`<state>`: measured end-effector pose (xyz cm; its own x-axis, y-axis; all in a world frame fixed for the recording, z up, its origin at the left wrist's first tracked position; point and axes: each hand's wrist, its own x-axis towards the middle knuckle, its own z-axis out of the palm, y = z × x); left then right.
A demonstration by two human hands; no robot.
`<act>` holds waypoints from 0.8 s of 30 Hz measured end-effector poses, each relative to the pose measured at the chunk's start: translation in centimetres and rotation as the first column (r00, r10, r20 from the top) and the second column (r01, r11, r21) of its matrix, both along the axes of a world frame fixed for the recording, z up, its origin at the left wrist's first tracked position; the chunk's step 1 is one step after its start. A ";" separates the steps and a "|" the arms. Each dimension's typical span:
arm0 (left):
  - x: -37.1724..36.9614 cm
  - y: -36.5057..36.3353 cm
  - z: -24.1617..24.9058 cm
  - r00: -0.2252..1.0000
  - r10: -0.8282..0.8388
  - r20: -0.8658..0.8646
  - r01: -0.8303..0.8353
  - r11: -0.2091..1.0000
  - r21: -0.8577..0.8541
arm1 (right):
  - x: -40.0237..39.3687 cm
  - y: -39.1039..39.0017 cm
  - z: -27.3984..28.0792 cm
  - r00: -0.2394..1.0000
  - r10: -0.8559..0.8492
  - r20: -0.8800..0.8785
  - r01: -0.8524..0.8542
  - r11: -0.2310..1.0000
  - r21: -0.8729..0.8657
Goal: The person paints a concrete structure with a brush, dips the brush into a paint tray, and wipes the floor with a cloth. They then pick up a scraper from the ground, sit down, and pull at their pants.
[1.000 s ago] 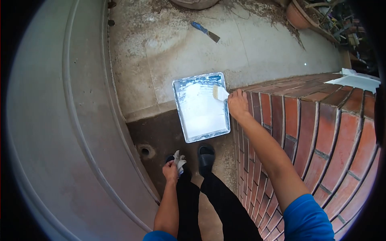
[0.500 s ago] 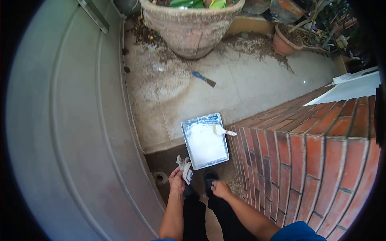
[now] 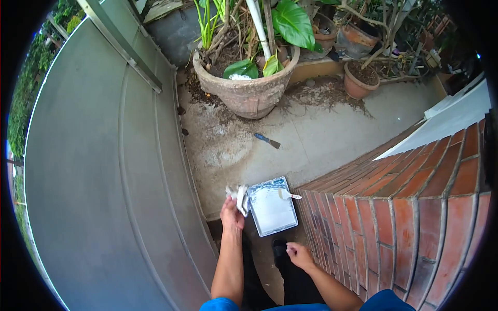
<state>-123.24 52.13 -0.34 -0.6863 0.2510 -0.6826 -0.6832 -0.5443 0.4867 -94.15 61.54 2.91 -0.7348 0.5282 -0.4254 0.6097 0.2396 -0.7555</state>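
My left hand (image 3: 231, 215) is closed on a crumpled white rag (image 3: 239, 199), held out just left of the paint tray. The metal tray (image 3: 287, 226) lies on the ground ahead of my feet with white paint over its bottom. A paintbrush (image 3: 289, 194) with a pale handle rests across its right rim, its bristles toward the paint. My right hand (image 3: 300, 255) hangs low over my right leg, fingers curled in, with nothing visible in them. A putty knife (image 3: 267, 141) with a blue handle lies on the concrete beyond the tray.
A grey metal panel (image 3: 104, 155) rises on my left. A brick wall (image 3: 384, 223) stands close on my right. A large planter (image 3: 249, 96) and a smaller terracotta pot (image 3: 360, 83) stand at the far end. Dirt and debris lie around the planter.
My left hand has raised the rag forward, and it now appears beside the tray's upper left. My right hand has shifted slightly right. The view has tilted up, showing more plants.
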 end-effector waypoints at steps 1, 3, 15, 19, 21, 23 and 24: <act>-2.2 1.4 1.2 0.999 -0.024 -0.041 0.020 0.996 -0.081 | -1.9 1.3 3.4 0.996 -0.027 -0.087 0.030 0.999 0.034; -7.1 4.0 3.0 0.987 -0.082 -0.136 0.059 0.984 -0.169 | -5.8 3.6 11.2 0.964 -0.075 -0.254 0.101 0.991 0.090; -32.0 21.7 6.7 0.690 -0.405 -0.600 0.158 0.893 -0.421 | -11.0 9.6 37.6 0.874 0.126 -0.469 0.470 0.029 0.882; -37.5 26.0 5.9 0.415 -0.684 -0.600 0.193 0.711 -0.676 | -10.8 10.3 40.1 0.980 0.078 -0.184 0.196 -0.188 0.962; -40.2 27.9 3.9 0.357 -0.742 -0.567 0.180 0.650 -0.738 | -10.4 10.2 40.0 0.986 0.037 -0.162 0.166 -0.202 0.965; -41.9 28.9 1.3 0.331 -0.768 -0.549 0.064 0.598 -0.799 | -10.5 10.0 40.5 0.995 0.006 -0.103 0.102 -0.225 0.969; -42.1 28.8 0.6 0.311 -0.799 -0.515 -0.040 0.531 -0.847 | -10.4 10.3 40.6 0.994 0.042 -0.101 0.109 -0.230 0.967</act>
